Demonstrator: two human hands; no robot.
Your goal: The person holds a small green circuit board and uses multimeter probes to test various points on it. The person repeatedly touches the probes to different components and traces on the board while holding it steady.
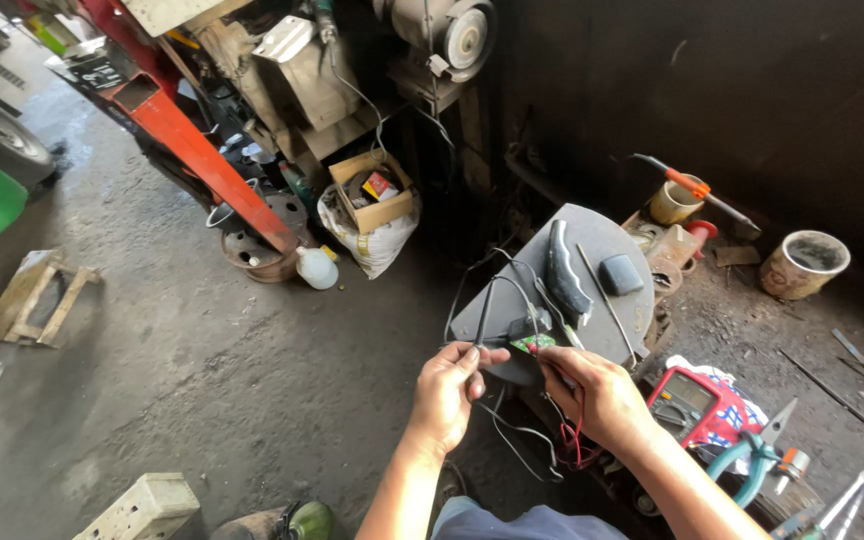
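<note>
**Wiring job at the grey panel: leads in hand, meter idle**

Floor: bare concrete workshop floor [202, 380], stained. Red steel beam [207, 160] runs diagonally upper left, machinery and a cardboard box [377, 190] of bits behind it, white sack below the box.

Work surface: grey rounded panel [607, 300] sits low in front of the person. On it lie a black curved handle piece [562, 268], a small dark pad [620, 274] and a thin rod [609, 300]. Black wires [512, 275] loop off its near-left edge towards the hands.

Right of the panel: red multimeter [692, 402] on a cloth, just beside the right forearm, not being touched; its red leads [574, 440] hang below the right hand. Teal-handled pliers [752, 462] further right, also untouched.

Hands:
- left hand [447, 395]: fingers closed, thumb and forefinger pinched on a thin black wire [484, 310] that stands up towards the panel.
- right hand [602, 395]: fingers curled together around a small green-and-red part [532, 344] and the wires at it, close to the panel's near edge.

Progress, my read: wires are routed and gathered, ends being worked at the small part between both hands. Can't tell whether any joint is made; too small. Meter and pliers parked, so checking looks not yet done.
</note>
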